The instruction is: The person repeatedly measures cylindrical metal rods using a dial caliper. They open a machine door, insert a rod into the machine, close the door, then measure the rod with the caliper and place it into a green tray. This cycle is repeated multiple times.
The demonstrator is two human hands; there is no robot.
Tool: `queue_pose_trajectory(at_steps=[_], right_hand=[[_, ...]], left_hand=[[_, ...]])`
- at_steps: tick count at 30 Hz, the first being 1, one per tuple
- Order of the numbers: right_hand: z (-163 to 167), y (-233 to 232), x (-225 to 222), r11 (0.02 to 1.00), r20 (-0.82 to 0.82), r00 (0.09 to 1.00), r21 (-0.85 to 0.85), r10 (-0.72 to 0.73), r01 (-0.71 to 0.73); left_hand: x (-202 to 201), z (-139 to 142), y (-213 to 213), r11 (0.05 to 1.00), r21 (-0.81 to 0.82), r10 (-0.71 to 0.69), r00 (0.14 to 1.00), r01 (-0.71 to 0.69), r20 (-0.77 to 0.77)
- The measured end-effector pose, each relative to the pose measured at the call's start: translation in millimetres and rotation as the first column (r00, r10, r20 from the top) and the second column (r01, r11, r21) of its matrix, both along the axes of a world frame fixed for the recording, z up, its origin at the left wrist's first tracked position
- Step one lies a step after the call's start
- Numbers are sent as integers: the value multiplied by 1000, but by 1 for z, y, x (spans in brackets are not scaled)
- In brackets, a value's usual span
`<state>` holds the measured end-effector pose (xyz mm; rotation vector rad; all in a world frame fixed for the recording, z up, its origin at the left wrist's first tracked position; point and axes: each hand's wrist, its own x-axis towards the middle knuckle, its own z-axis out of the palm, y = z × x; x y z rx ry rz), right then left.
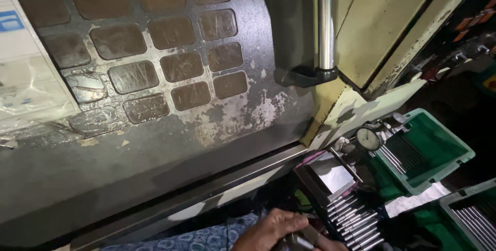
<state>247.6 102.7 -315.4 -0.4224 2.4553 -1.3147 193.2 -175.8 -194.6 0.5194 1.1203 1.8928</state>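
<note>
one of the hands (pixel 271 230) grips a small metal part (pixel 299 240) beside metal rods (pixel 354 222); which hand, unclear.

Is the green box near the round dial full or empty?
Partly full. The green box holds thin metal rods along its left side; the rest shows bare green floor.

Worn grey machine panel (pixel 155 142), dim light

Lying on a cluttered dark bench (pixel 413 215): green plastic bins (pixel 439 150), rows of metal rods (pixel 356 222), a dial gauge (pixel 369 139).
</note>
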Motion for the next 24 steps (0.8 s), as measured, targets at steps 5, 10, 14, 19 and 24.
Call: queue_pose_trajectory(at_steps=[5, 10, 14, 19, 24], right_hand=[[-10, -4, -2, 998, 43, 997, 5, -62, 61], [-12, -9, -4, 993, 59, 992, -27, -112, 114], [-9, -9, -2, 976, 85, 978, -89, -190, 197], [-9, -9, 4, 931, 142, 939, -151, -313, 333], [-8, 0, -1, 895, 227, 913, -219, -340, 388]], left_hand=[[1, -9, 6, 997, -46, -53, 997, 55, 59], [-2, -5, 1, 979, -205, -6, 999, 0, -32], [-3, -13, 15, 977, -167, 132, 991, -131, -4], [-7, -46, 27, 989, -42, 141, 989, -143, -44], [-9, -77, 21, 986, -109, 135, 987, -126, 85]])
